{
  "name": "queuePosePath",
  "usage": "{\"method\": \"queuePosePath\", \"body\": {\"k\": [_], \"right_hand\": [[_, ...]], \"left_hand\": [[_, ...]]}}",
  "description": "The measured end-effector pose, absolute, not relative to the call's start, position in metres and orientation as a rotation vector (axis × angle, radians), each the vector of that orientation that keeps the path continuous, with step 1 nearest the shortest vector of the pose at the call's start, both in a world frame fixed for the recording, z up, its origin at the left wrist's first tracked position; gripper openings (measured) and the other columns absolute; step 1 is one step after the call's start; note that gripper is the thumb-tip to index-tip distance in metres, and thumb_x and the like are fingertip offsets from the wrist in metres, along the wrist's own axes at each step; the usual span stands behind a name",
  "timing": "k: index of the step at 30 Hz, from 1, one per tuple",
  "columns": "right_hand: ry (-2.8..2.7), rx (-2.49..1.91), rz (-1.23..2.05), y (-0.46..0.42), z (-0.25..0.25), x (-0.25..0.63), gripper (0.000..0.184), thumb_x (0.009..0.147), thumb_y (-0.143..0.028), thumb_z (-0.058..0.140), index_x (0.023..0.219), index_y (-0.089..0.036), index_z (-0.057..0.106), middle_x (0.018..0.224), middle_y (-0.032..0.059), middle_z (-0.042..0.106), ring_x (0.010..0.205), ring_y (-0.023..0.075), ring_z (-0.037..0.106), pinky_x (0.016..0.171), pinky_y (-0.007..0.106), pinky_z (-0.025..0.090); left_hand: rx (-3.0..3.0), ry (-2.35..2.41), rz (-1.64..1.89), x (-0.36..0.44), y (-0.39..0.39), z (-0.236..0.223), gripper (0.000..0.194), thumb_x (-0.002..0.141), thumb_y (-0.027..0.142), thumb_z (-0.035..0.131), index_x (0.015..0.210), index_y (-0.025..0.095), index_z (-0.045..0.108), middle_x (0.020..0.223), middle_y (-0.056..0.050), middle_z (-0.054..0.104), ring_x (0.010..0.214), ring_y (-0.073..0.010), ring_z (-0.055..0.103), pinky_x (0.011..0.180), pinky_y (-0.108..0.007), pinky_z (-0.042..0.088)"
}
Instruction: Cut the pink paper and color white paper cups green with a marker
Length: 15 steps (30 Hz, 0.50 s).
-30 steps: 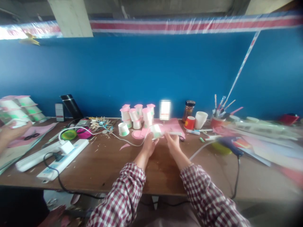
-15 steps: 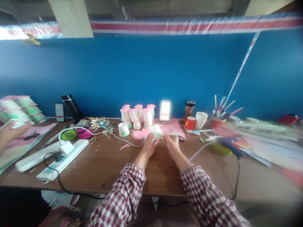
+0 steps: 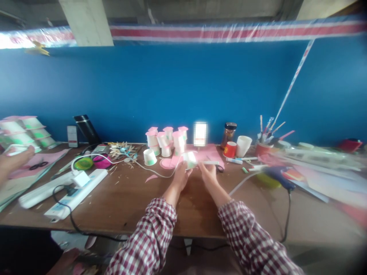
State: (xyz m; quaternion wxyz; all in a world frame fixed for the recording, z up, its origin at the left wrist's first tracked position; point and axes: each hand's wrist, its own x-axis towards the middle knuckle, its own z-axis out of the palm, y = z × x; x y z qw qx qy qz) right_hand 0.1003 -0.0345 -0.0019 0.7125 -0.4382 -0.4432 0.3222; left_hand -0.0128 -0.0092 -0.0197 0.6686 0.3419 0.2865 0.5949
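My left hand point(image 3: 181, 175) is closed around a white paper cup point(image 3: 189, 159) with green colouring on its side, held tilted above the table. Close beside it, my right hand point(image 3: 208, 172) grips a white marker point(image 3: 210, 163), whose back end sticks out to the right. The marker's tip is too blurred to make out, so I cannot tell whether it touches the cup. Just beyond my hands lies a sheet of pink paper point(image 3: 212, 152). Stacked paper cups with pink paper pieces point(image 3: 179, 141) stand behind, and a single paper cup point(image 3: 149, 157) sits to the left.
A power strip point(image 3: 77, 194) with cables lies on the left, near scissors point(image 3: 38, 165). Another person's hand point(image 3: 15, 160) is at the far left. At the right are a jar point(image 3: 229, 133), a red cup point(image 3: 229, 149), a brush pot point(image 3: 263, 148) and a glue gun point(image 3: 276, 175).
My hands, the cup and the marker have hardly moved. At the far left, the other person's hand has shifted slightly left.
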Motion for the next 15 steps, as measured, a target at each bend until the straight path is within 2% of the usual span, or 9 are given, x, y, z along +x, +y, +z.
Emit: {"method": "queuePosePath", "body": {"k": [15], "right_hand": [[-0.964,-0.965,0.732,-0.031,-0.005,0.101,0.030,0.068,-0.044,0.070,0.062,-0.018,0.056,0.048,-0.0014,0.055,0.045,0.0116,0.049,0.044,0.023,0.038]], "left_hand": [[0.785,0.631,1.343,-0.015,-0.001,-0.031,0.028,0.074,0.039,0.067,0.094,0.020,0.062,0.095,-0.006,0.066,0.096,-0.0206,0.061,0.089,-0.039,0.046]]}}
